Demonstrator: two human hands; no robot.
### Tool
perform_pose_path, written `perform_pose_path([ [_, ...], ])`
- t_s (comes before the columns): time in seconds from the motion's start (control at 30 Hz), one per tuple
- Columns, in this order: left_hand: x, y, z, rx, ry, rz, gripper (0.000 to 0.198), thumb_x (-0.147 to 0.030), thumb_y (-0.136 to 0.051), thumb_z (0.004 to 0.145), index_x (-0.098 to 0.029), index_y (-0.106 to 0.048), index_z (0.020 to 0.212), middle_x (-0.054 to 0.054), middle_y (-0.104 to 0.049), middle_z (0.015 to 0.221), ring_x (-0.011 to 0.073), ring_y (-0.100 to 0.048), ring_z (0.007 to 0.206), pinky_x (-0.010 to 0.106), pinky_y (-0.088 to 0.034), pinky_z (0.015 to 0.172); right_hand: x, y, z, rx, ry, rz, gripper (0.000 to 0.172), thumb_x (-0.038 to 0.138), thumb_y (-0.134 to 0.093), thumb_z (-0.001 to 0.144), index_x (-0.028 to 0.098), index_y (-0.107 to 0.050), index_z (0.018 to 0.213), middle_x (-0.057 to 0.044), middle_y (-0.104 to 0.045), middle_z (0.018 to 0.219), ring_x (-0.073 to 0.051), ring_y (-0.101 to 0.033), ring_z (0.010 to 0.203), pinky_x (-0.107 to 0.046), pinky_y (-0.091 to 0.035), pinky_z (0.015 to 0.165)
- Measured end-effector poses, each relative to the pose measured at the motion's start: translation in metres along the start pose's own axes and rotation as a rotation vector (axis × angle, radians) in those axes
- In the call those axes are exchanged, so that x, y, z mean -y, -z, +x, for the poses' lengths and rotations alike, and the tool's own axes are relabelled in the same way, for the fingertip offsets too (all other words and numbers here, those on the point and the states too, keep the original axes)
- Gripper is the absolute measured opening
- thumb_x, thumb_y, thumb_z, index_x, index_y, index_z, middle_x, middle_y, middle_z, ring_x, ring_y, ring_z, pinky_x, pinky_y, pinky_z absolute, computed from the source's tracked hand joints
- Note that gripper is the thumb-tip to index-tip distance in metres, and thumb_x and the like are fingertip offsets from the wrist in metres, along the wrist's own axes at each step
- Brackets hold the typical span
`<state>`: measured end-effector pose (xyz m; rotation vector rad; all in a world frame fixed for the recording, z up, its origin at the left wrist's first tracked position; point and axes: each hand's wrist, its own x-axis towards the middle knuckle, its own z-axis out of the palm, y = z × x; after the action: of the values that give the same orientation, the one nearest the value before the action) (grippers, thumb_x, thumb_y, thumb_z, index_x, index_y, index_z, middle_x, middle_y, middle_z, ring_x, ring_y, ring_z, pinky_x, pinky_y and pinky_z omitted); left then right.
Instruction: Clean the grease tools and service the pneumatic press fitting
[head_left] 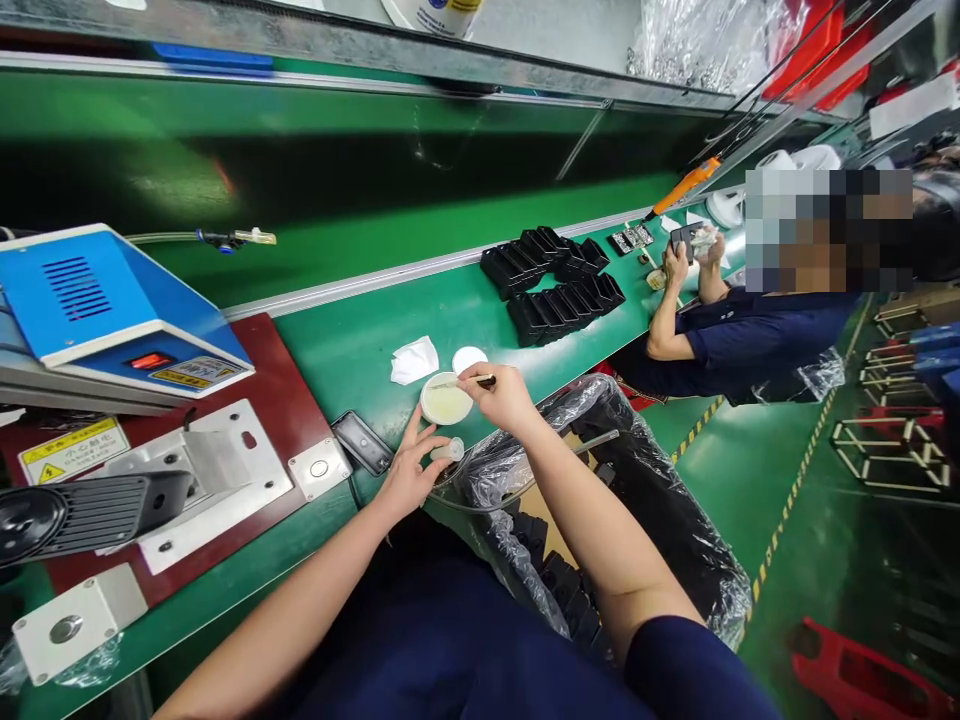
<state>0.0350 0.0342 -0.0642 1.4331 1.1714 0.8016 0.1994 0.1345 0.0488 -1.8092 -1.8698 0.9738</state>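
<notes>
My right hand [501, 395] pinches a thin brush-like stick [486, 381], its tip inside a round white tub [447, 418] of pale yellowish contents. Between the thumb and fingers of my left hand [411, 468] is a small translucent round cup-like piece [450, 450]. Fingertips of that same hand touch the tub's near-left side. Behind the tub lies a white round lid [469, 358], with a crumpled white tissue [415, 361] to its left. A dark oblong casing [362, 443] rests on the green bench, left of my left hand.
A blue-topped machine [112, 300] on a dark red base stands left, with push-button boxes [320, 467]. Rows of black housings [551, 285] sit further along the bench. A plastic-lined bin [675, 540] is below my right arm. A co-worker [750, 335] handles parts at right.
</notes>
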Motion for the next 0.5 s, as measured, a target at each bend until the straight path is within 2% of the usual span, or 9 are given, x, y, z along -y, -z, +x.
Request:
perform_pose_path([
  [0.1,0.002,0.001,0.001,-0.002,-0.008,0.021,0.022,-0.032,-0.058,0.085,-0.02,-0.066,0.102,0.009,-0.01,0.159,0.0322,-0.048,0.129,0.049,-0.04,0.107,0.007,-0.003,0.002,0.105,0.094,-0.007,0.009,0.02,-0.066,0.077,0.019,-0.073,0.082,-0.002,-0.07,0.072,-0.013,-0.059,0.065,-0.023,-0.04,0.063],
  [0.17,0.003,0.001,0.001,0.0,-0.012,0.032,0.022,-0.032,-0.058,0.085,-0.02,-0.066,0.102,0.01,-0.011,0.159,0.0319,-0.049,0.128,0.048,-0.041,0.107,0.011,0.002,0.001,0.229,0.165,-0.025,0.008,0.016,-0.068,0.075,0.018,-0.073,0.081,-0.002,-0.07,0.073,-0.013,-0.06,0.066,-0.023,-0.04,0.063],
  [0.23,0.004,0.001,0.001,0.004,-0.012,0.037,0.022,-0.032,-0.058,0.085,-0.02,-0.065,0.102,0.009,-0.011,0.159,0.0319,-0.049,0.128,0.047,-0.041,0.107,0.013,0.01,0.001,0.294,0.181,-0.031,0.007,0.015,-0.068,0.075,0.017,-0.073,0.08,-0.002,-0.07,0.073,-0.013,-0.061,0.066,-0.022,-0.04,0.062],
  [0.3,0.004,0.0,0.001,0.011,-0.006,0.034,0.022,-0.033,-0.058,0.085,-0.021,-0.065,0.102,0.009,-0.01,0.159,0.032,-0.048,0.129,0.048,-0.042,0.106,0.014,0.018,0.001,0.236,0.132,-0.034,0.006,0.017,-0.067,0.076,0.017,-0.073,0.078,-0.001,-0.069,0.069,-0.012,-0.059,0.062,-0.022,-0.04,0.06],
  [0.37,0.005,0.0,0.001,0.016,0.004,0.027,0.022,-0.033,-0.057,0.086,-0.021,-0.065,0.102,0.009,-0.008,0.159,0.0318,-0.047,0.13,0.048,-0.043,0.105,0.012,0.02,0.001,0.116,0.062,-0.043,0.007,0.021,-0.066,0.077,0.017,-0.073,0.077,-0.001,-0.065,0.061,-0.013,-0.057,0.057,-0.023,-0.039,0.058],
  [0.5,0.004,0.001,0.001,0.017,0.0,0.028,0.022,-0.033,-0.058,0.086,-0.021,-0.065,0.102,0.009,-0.007,0.159,0.0314,-0.047,0.13,0.048,-0.041,0.107,0.003,0.007,-0.004,-0.091,-0.099,-0.001,0.01,0.027,-0.065,0.075,0.019,-0.071,0.073,0.0,-0.062,0.054,-0.014,-0.055,0.052,-0.025,-0.038,0.056],
])
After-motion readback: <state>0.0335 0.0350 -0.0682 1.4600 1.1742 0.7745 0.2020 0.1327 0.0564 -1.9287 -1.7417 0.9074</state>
